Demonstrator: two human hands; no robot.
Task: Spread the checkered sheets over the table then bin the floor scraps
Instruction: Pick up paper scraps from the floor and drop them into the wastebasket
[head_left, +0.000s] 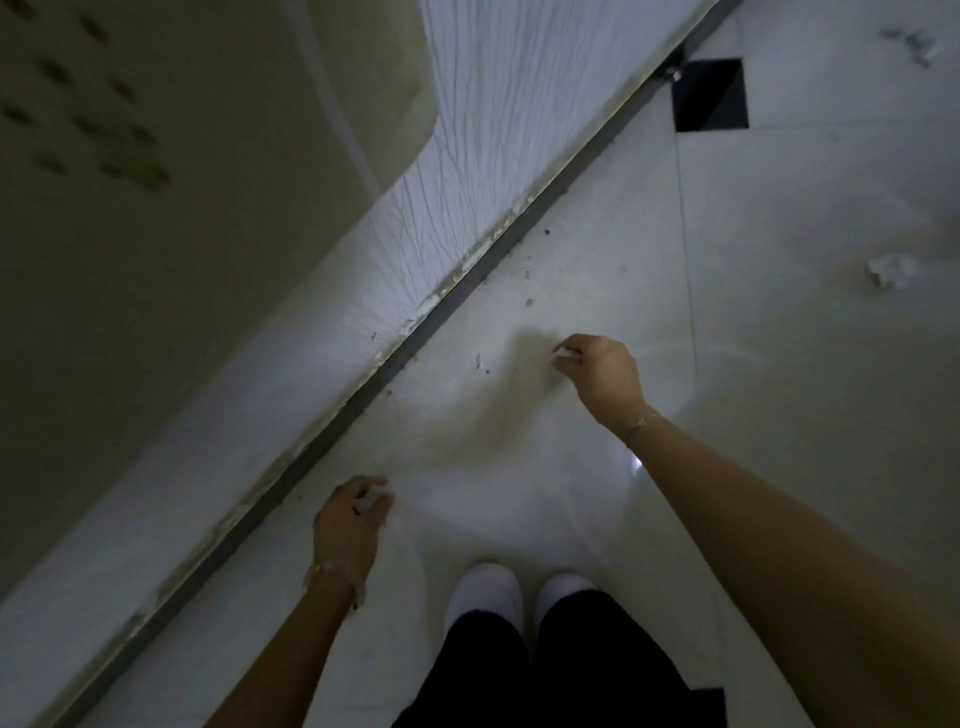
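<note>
While the person bends over the floor (571, 499), right hand (597, 369) pinches a small white scrap (562, 355), fingers tightly curled; left hand (353, 514) curls round a pale bit (371, 500) nearer. Suggest: stash finds in left, pick specks (480, 362) by the dark wall strip (452, 306), then crumpled wad (891, 270) far right.

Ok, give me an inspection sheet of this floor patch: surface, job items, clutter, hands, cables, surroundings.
Surface: pale tiled floor, grimy along the dark skirting strip.
Job's things: crumpled white scrap on the floor, far right; white fleck near the strip; checkered sheets and bin not in view.
Clutter: dark specks beside the strip.
Hands: right hand pinches a small white bit; left hand curls round a pale scrap, blurred.
Cables: nothing seen.
Surroundings: streaked white wall, black floor tile, white shoes.
</note>
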